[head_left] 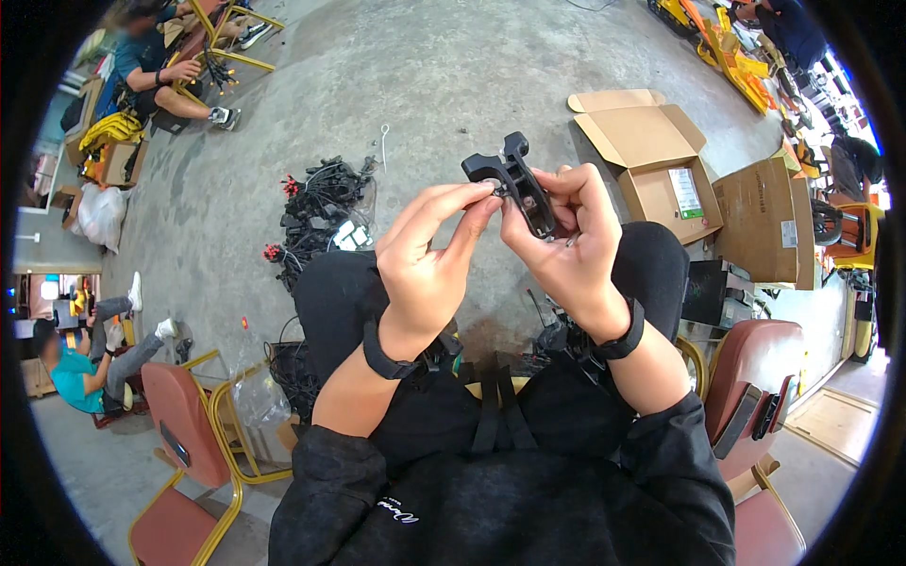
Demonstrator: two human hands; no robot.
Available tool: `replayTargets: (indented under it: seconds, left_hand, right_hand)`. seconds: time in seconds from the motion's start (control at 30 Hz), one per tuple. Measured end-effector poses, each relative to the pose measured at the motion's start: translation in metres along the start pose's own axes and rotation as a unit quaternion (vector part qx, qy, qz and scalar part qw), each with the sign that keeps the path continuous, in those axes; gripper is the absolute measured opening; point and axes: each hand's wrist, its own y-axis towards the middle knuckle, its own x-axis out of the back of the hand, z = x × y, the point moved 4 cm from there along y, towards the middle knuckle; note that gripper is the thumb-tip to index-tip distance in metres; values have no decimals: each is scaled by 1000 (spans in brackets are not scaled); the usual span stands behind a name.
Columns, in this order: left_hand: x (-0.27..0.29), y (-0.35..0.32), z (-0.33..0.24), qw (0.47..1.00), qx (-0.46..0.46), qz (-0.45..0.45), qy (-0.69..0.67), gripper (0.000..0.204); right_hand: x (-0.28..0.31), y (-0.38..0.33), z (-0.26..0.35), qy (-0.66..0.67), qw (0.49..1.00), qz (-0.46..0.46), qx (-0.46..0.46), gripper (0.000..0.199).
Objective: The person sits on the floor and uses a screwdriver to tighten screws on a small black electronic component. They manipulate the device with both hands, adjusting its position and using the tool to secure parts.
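A black bracket-like part [530, 193] with curved arms is held up above my knees. My right hand [580, 236] wraps its fingers round the lower side of the part. My left hand [420, 255] pinches a small silvery piece [494, 185] between thumb and fingertips, right against the part's left side. Whether that piece is a screw or nut is too small to tell. Both of my wrists carry black bands.
Piles of black cables [326, 208] with red-tipped connectors lie on the floor left of my knees. An open cardboard box [651, 156] and a larger carton [760, 217] stand to the right. Red chairs [189, 424] flank me. Co-workers [146, 57] sit at left.
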Motion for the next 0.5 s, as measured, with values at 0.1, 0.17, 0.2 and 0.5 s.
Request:
replayTargets:
  seconds: [0.1, 0.17, 0.2, 0.5]
  left_hand:
    - [-1, 2, 1, 1000, -20, -14, -10, 21]
    - [-1, 1, 4, 999, 17, -16, -28, 20]
    - [-1, 0, 5, 999, 36, -16, -37, 20]
    - [0, -1, 11, 993, 113, -9, -24, 18]
  right_hand:
    - [1, 1, 0, -16, 1000, 9, 7, 32]
    - [1, 0, -1, -15, 1000, 11, 8, 32]
    - [1, 0, -1, -15, 1000, 12, 9, 32]
    - [2, 2, -3, -23, 1000, 8, 10, 33]
